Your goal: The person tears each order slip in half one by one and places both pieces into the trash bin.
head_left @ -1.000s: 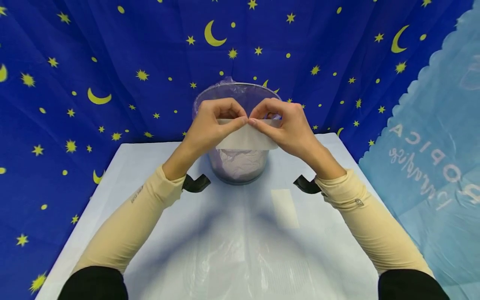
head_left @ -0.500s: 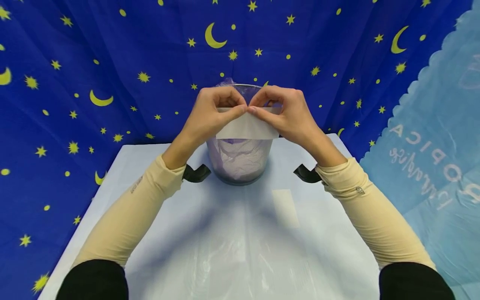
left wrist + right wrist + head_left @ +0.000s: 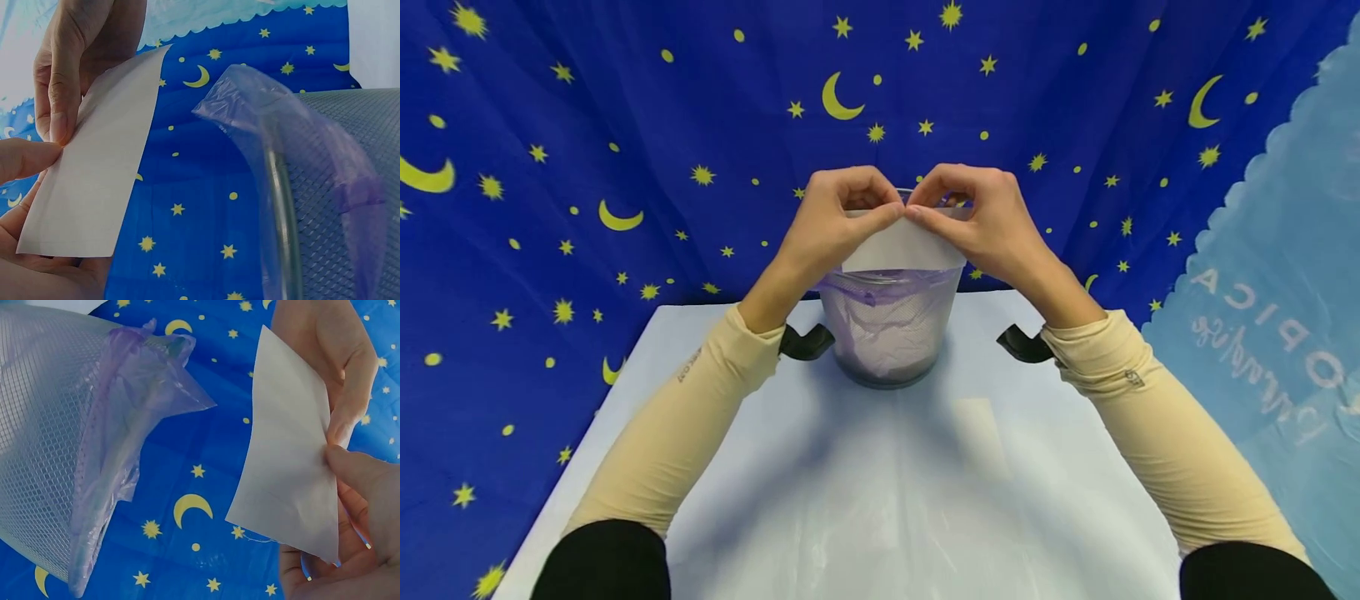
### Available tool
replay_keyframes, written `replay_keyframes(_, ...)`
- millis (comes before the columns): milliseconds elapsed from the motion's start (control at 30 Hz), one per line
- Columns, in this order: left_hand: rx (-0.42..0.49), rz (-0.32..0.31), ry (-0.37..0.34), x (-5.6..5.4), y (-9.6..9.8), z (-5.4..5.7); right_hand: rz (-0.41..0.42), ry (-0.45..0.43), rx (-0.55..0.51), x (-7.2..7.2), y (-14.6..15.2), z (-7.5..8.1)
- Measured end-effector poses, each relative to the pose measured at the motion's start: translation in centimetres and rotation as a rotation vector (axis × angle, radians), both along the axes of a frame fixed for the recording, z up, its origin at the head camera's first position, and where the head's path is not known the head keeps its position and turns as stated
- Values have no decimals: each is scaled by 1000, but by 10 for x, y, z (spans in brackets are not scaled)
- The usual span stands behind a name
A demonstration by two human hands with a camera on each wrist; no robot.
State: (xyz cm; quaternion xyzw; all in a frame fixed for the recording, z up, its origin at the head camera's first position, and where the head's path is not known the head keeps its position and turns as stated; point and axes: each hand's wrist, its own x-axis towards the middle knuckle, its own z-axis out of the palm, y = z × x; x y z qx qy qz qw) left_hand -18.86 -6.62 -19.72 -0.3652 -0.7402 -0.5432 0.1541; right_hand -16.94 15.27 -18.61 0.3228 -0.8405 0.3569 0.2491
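Observation:
A white rectangular slip of paper (image 3: pixel 902 246) hangs upright between both hands, its top edge pinched at the middle. My left hand (image 3: pixel 842 217) grips it with thumb and forefinger, and my right hand (image 3: pixel 981 212) pinches it right beside, thumb tips nearly meeting. The wrist views show the slip flat, unmarked and whole, slightly bowed. Behind and below it stands a wire-mesh waste bin (image 3: pixel 895 333) with a thin purple plastic bag (image 3: pixel 125 419) folded over its metal rim (image 3: pixel 281 206). Hands and paper cover most of the bin's mouth in the head view.
A pale rectangular piece (image 3: pixel 979 433) lies flat on the white-covered table (image 3: pixel 880 500), right of centre. A blue curtain with moons and stars (image 3: pixel 700 108) hangs close behind the bin; a light blue cloth (image 3: pixel 1277 333) hangs at the right.
Both hands have risen with the paper slip relative to the bin, so more of the bin's front and the purple bag's edge shows below it. The pinch has stayed the same.

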Motion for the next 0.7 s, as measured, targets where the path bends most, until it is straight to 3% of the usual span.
replay_keyframes(433, -11, 31, 43, -11, 7, 12, -12, 40, -13, -7, 4, 9)
replay_keyframes(700, -3, 72, -10, -19, 9, 8, -55, -9, 18, -19, 4, 9)
